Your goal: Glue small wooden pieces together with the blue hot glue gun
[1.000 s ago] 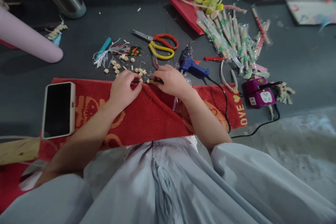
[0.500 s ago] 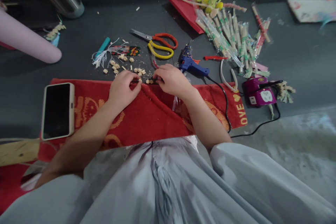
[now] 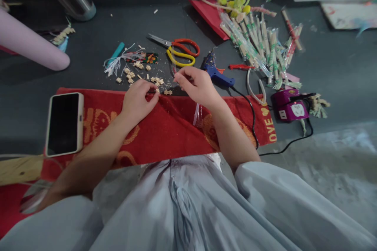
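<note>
My left hand (image 3: 138,98) rests at the far edge of the red towel (image 3: 165,137), its thumb and forefinger closed around a small pale wooden piece. Just right of these fingertips lies another small pale piece (image 3: 168,92). My right hand (image 3: 198,86) is raised a little over the towel's edge, thumb and fingers pinched together; whatever they hold, if anything, is too small to make out. Beyond both hands are several pale pieces (image 3: 157,81) among crumbs. Near my right hand lie a blue glue gun (image 3: 220,76) and scissors (image 3: 185,62) with one red and one yellow handle.
A phone (image 3: 65,124) lies on the towel's left end. Wrapped sticks (image 3: 262,41) and a red packet (image 3: 207,15) are at the back right. The glue gun's black cord runs past a purple power socket (image 3: 290,106). White tassel threads (image 3: 116,62) and a teal stick (image 3: 116,51) lie left.
My right hand has lifted and drawn slightly right and up, away from the small pieces at the towel's edge. My left hand has stayed in place.
</note>
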A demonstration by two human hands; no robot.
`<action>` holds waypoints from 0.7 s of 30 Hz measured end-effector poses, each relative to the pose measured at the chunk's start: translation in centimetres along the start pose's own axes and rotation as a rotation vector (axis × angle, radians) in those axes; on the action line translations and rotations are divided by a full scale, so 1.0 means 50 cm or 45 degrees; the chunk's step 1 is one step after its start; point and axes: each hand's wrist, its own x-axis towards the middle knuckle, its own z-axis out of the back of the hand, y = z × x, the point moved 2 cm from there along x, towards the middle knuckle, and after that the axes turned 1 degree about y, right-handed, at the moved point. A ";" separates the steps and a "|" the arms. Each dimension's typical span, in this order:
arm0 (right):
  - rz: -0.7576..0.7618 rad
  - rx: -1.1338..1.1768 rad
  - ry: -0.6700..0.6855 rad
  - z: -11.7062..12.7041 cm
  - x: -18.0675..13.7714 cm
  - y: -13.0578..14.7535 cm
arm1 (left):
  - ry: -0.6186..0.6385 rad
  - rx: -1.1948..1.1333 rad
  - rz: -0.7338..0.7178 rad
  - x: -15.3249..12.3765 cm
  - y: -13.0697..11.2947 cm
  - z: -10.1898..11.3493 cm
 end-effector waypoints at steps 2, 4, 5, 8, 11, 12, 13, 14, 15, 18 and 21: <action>-0.029 0.227 -0.008 0.002 -0.002 0.007 | -0.002 -0.008 -0.002 0.000 0.001 -0.001; -0.037 0.409 -0.001 0.006 -0.003 0.015 | 0.009 -0.015 0.003 0.000 0.001 -0.002; -0.035 0.470 -0.009 0.010 -0.003 0.019 | 0.019 -0.017 0.007 0.000 0.001 -0.003; -0.052 0.557 -0.071 0.022 -0.002 0.026 | 0.042 -0.017 0.020 0.000 0.000 -0.004; -0.112 0.573 -0.109 0.030 -0.002 0.034 | 0.043 -0.019 0.032 0.000 -0.001 -0.003; -0.119 0.592 -0.098 0.031 -0.003 0.040 | 0.043 -0.021 0.034 -0.001 -0.002 -0.003; -0.114 0.625 -0.076 0.033 -0.004 0.048 | 0.040 -0.020 0.034 -0.001 -0.002 -0.002; -0.092 0.671 -0.040 0.035 -0.007 0.058 | 0.030 -0.020 0.033 -0.002 -0.002 -0.002; -0.058 0.729 0.004 0.037 -0.012 0.068 | 0.018 -0.021 0.029 -0.003 -0.003 -0.002; 0.197 0.975 0.207 0.052 -0.032 0.098 | -0.025 -0.052 0.014 -0.005 -0.005 0.000; 0.507 0.979 0.465 0.077 -0.073 0.108 | -0.040 -0.088 0.022 -0.007 -0.008 0.002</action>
